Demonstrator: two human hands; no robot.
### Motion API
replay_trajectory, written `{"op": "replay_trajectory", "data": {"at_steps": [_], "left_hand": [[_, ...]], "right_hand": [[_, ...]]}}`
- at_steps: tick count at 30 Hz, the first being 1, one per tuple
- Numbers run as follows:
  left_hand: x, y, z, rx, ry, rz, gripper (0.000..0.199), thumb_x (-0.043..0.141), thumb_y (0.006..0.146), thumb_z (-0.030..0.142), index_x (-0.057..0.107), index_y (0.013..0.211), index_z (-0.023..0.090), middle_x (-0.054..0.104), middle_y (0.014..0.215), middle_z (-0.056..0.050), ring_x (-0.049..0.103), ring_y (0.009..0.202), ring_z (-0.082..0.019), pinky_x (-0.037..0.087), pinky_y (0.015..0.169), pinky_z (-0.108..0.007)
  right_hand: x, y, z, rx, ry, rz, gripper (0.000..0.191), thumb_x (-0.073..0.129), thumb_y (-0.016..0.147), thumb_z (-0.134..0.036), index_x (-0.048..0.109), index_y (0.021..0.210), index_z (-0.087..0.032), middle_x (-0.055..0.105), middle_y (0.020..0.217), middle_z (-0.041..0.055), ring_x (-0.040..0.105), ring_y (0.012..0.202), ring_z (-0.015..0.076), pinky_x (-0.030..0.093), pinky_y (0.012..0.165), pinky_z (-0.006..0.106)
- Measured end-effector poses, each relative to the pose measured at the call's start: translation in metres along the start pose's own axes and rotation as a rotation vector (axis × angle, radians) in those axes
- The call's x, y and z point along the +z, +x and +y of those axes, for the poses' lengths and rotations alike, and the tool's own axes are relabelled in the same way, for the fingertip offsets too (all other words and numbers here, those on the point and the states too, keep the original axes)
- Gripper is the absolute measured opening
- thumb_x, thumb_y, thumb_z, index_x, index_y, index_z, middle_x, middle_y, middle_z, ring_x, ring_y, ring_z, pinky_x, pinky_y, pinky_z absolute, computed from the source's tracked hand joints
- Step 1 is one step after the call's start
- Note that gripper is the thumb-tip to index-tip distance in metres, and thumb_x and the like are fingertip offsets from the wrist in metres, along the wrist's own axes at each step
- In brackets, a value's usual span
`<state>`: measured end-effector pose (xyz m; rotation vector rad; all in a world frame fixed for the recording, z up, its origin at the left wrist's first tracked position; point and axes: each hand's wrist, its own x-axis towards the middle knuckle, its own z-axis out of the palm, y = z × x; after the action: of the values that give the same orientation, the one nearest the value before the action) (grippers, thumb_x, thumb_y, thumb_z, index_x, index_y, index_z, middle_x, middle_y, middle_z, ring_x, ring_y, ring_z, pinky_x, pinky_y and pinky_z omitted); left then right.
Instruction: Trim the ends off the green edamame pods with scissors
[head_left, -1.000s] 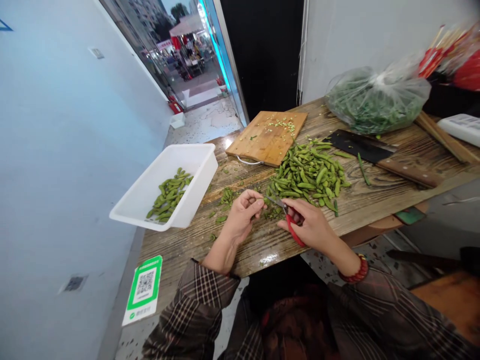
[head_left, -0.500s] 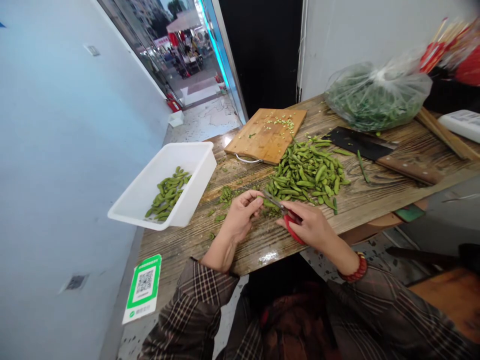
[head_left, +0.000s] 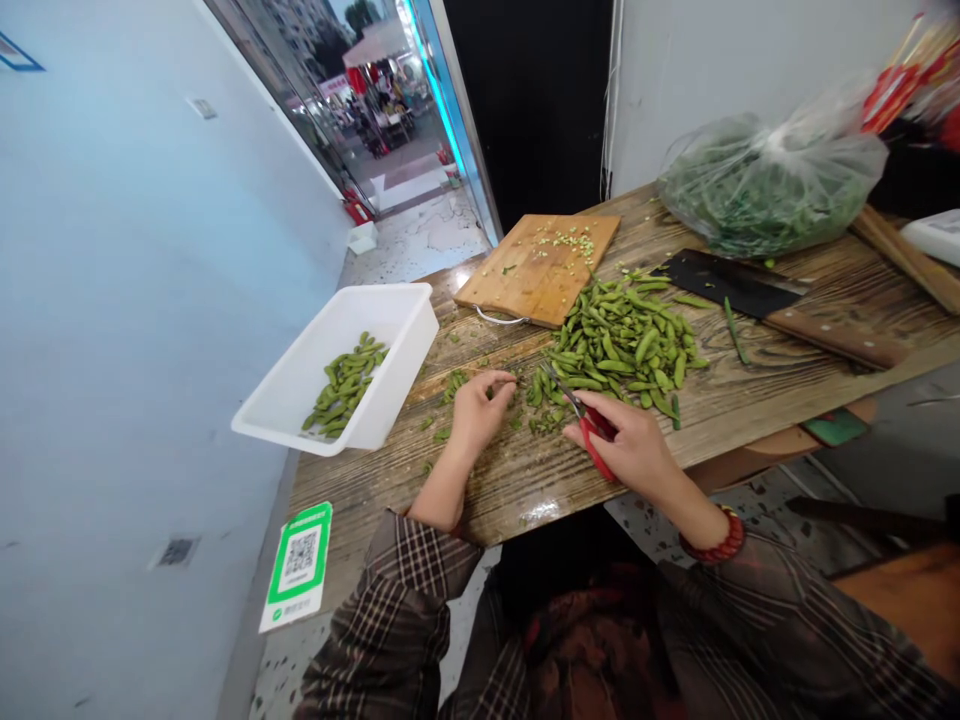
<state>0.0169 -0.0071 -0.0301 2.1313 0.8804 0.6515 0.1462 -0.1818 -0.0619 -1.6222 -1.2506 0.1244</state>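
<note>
My right hand (head_left: 626, 435) is closed around the red handles of a pair of scissors (head_left: 595, 447). The dark blades point up and left, towards the near edge of a heap of green edamame pods (head_left: 619, 345). To the left of the blades, my left hand (head_left: 480, 408) hovers low over the wooden table (head_left: 360, 510), thumb and fingers pinched together. Whatever may be between those fingertips is too small to make out. Small green trimmings (head_left: 547, 422) lie between and around the hands. More pods (head_left: 345, 385) rest in a white plastic tub (head_left: 401, 375) on the left.
Behind the heap lies a wooden cutting board (head_left: 525, 270) with chopped bits on it. A cleaver (head_left: 750, 290) lies to the right, handle towards me. Beyond it sits a clear bag of greens (head_left: 772, 195). A green QR-code card (head_left: 298, 565) is at the table's left edge.
My left hand has drawn a little away from the scissors, and the pod between its fingers no longer shows there. The scissors have come apart from that hand. The view has shifted slightly.
</note>
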Motion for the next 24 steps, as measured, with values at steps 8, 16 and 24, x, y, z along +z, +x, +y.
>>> {"op": "replay_trajectory", "data": {"at_steps": [8, 16, 24], "left_hand": [[0.019, -0.008, 0.016, 0.127, 0.609, -0.162, 0.025, 0.063, 0.079, 0.039, 0.069, 0.097, 0.022, 0.060, 0.084, -0.005, 0.056, 0.073, -0.018, 0.039, 0.065, -0.028], [0.000, -0.002, 0.003, 0.030, 0.137, -0.087, 0.010, 0.057, 0.077, 0.021, 0.065, 0.075, 0.016, 0.053, 0.064, 0.001, 0.050, 0.064, -0.013, 0.039, 0.066, -0.025], [-0.005, -0.017, 0.018, -0.238, -0.563, -0.128, 0.025, 0.071, 0.069, 0.036, 0.062, 0.081, 0.015, 0.040, 0.052, 0.007, 0.027, 0.045, -0.005, 0.019, 0.046, -0.020]], "right_hand": [[0.000, 0.001, -0.001, 0.003, 0.031, 0.004, 0.037, 0.064, 0.082, -0.038, 0.065, 0.113, -0.017, 0.072, 0.094, 0.0085, 0.066, 0.075, 0.0188, 0.054, 0.072, 0.031], [0.002, 0.001, -0.001, 0.043, 0.060, 0.021, 0.038, 0.065, 0.082, -0.040, 0.064, 0.111, -0.017, 0.068, 0.086, 0.0074, 0.061, 0.068, 0.0170, 0.052, 0.063, 0.029], [0.001, 0.003, -0.003, 0.028, 0.065, -0.052, 0.042, 0.065, 0.082, -0.037, 0.058, 0.119, -0.018, 0.060, 0.083, 0.0041, 0.056, 0.064, 0.0144, 0.051, 0.060, 0.028]]}}
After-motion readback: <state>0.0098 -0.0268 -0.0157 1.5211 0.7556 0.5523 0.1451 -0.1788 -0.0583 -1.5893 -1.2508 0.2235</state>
